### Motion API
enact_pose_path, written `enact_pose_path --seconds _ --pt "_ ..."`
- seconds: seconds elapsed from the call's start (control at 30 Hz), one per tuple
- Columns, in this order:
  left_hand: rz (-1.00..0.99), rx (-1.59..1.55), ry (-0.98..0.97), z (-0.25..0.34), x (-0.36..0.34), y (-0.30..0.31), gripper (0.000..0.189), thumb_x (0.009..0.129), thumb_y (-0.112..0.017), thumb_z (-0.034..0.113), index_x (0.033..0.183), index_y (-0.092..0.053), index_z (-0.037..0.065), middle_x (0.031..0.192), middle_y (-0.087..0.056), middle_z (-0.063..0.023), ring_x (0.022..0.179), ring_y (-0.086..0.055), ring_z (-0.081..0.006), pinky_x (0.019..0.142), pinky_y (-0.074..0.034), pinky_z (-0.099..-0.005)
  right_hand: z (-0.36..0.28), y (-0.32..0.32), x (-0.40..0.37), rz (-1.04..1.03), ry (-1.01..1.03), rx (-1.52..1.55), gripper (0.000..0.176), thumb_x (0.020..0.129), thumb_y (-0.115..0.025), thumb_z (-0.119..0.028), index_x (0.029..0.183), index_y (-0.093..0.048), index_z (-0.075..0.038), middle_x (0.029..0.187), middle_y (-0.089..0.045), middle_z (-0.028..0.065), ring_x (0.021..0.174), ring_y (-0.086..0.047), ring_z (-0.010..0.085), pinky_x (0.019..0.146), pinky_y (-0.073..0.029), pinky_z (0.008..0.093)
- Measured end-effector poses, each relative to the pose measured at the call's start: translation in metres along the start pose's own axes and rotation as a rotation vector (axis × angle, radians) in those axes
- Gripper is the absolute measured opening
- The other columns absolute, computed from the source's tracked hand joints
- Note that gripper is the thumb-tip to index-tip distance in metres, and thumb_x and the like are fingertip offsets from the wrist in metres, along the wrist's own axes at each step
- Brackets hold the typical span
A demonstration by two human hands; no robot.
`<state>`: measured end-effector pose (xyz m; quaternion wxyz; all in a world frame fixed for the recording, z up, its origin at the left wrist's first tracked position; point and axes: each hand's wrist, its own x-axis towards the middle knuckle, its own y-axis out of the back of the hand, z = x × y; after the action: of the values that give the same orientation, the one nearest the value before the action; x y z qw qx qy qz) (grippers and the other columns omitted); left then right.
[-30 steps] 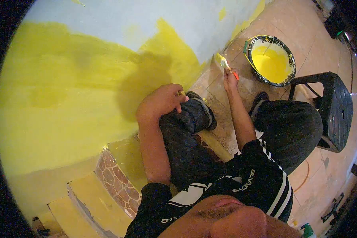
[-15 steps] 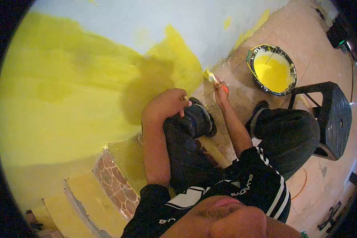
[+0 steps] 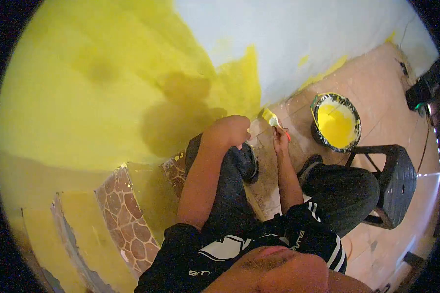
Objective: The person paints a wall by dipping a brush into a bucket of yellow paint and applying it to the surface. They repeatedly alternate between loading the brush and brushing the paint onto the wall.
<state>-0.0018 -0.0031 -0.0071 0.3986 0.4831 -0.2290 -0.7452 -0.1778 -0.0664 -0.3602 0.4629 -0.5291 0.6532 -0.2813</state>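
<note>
My right hand [image 3: 281, 139] is closed round the red-orange handle of a paintbrush [image 3: 271, 117]. Yellow paint coats the bristles, which are close to the foot of the wall. My left hand [image 3: 233, 131] is closed above my knee, near the wall; a small pale bit shows at its fingers, too small to name. Fresh yellow paint covers the left part of the wall [image 3: 107, 97], while the right part is pale blue-white. To the right of the brush stands a black bucket [image 3: 358, 128] with yellow paint inside.
A black plastic stool [image 3: 401, 183] stands right of my bent knee. Steps with stone-patterned risers [image 3: 124, 215] and yellowish treads lie at the lower left. Tiled floor [image 3: 376, 73] runs along the wall. A dark object [image 3: 418, 93] is at the far right.
The view has shifted, so the bucket and stool appear lower. The brush still points at the wall's foot, its bristles now turned more toward the view. Both hands remain closed.
</note>
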Motion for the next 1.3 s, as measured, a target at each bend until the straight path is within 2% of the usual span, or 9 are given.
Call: enact_pose_path --seconds 0.07,0.17,0.23,0.33,0.53,0.8,0.9,1.1,1.3 --pt "0.041 0.07 0.018 0.01 -0.011 0.003 0.019 0.075 -0.056 0.018 0.082 -0.061 0.001 0.07 -0.064 -0.013 0.07 -0.064 -0.027 0.068 -0.048 -0.0386 -0.005 0.004 0.009 -0.039 0.047 0.006 0.016 0.085 -0.048 0.005 0.077 -0.039 -0.005 0.125 -0.046 0.0188 0.104 -0.053 0.0258 0.091 -0.047 0.0344" --pt "0.022 0.063 -0.043 0.0 0.0 -0.003 0.021 0.077 -0.057 0.022 0.079 -0.059 0.001 0.065 -0.061 -0.0135 0.06 -0.061 -0.0266 0.06 -0.047 -0.04 -0.018 -0.008 0.004 0.053 0.015 0.05 0.011 0.085 -0.048 0.004 0.079 -0.042 -0.004 0.123 -0.048 0.0186 0.104 -0.053 0.0269 0.093 -0.046 0.0378" --pt "0.067 0.069 -0.039 -0.001 -0.001 -0.007 0.02 0.076 -0.057 0.02 0.078 -0.059 0.001 0.064 -0.061 -0.0133 0.061 -0.061 -0.0278 0.059 -0.047 -0.0402 -0.021 -0.014 0.0 0.108 0.0 0.081 0.012 0.083 -0.049 0.003 0.079 -0.045 -0.007 0.11 -0.055 0.0152 0.106 -0.052 0.0237 0.095 -0.042 0.0369" --pt "0.117 0.098 -0.05 0.003 -0.007 -0.005 0.019 0.075 -0.057 0.019 0.077 -0.061 0.001 0.065 -0.062 -0.0134 0.061 -0.062 -0.0294 0.059 -0.047 -0.0408 -0.016 -0.014 0.008 0.021 0.024 0.037 0.01 0.084 -0.049 0.001 0.078 -0.045 -0.007 0.097 -0.056 0.0114 0.098 -0.054 0.0238 0.093 -0.044 0.0387" --pt "0.116 0.129 -0.043 0.009 -0.011 -0.001 0.02 0.073 -0.058 0.018 0.074 -0.064 0.0 0.069 -0.063 -0.0156 0.066 -0.063 -0.0302 0.061 -0.048 -0.0415 -0.004 0.003 0.01 0.001 0.021 0.082 0.007 0.082 -0.049 0.002 0.08 -0.049 -0.005 0.088 -0.056 0.0114 0.09 -0.056 0.0262 0.091 -0.046 0.0426" --pt "0.087 0.168 -0.075 0.006 -0.01 0.001 0.02 0.074 -0.058 0.02 0.075 -0.064 0.001 0.067 -0.063 -0.0151 0.065 -0.063 -0.0297 0.062 -0.048 -0.041 0.004 -0.002 0.01 0.031 -0.024 0.066 0.01 0.085 -0.047 -0.008 0.081 -0.052 0.0 0.09 -0.057 0.0129 0.088 -0.056 0.0284 0.091 -0.045 0.0439" --pt "0.089 0.088 -0.058 0.003 -0.009 -0.002 0.02 0.074 -0.057 0.02 0.075 -0.062 0.0 0.066 -0.062 -0.0145 0.062 -0.062 -0.0286 0.061 -0.047 -0.0409 0.008 0.005 0.014 0.062 -0.068 0.148 0.014 0.087 -0.047 -0.012 0.085 -0.052 0.001 0.088 -0.058 0.0135 0.087 -0.056 0.0279 0.089 -0.046 0.0419" --pt "0.092 0.032 -0.137 -0.003 -0.008 -0.001 0.02 0.077 -0.056 0.019 0.077 -0.059 -0.001 0.064 -0.061 -0.0151 0.058 -0.061 -0.0256 0.057 -0.047 -0.0393 0.013 -0.026 0.01 0.17 -0.085 0.084 0.025 0.088 -0.048 -0.021 0.105 -0.048 -0.002 0.104 -0.053 0.0108 0.096 -0.052 0.0244 0.088 -0.045 0.0376" --pt "0.088 -0.026 -0.111 -0.004 -0.005 -0.002 0.018 0.078 -0.055 0.017 0.078 -0.059 0.0 0.063 -0.06 -0.0144 0.056 -0.061 -0.0239 0.056 -0.047 -0.0378 0.02 -0.031 0.017 0.065 -0.025 -0.001 0.024 0.09 -0.046 -0.021 0.104 -0.048 -0.002 0.106 -0.052 0.0122 0.102 -0.049 0.0245 0.094 -0.041 0.0372"
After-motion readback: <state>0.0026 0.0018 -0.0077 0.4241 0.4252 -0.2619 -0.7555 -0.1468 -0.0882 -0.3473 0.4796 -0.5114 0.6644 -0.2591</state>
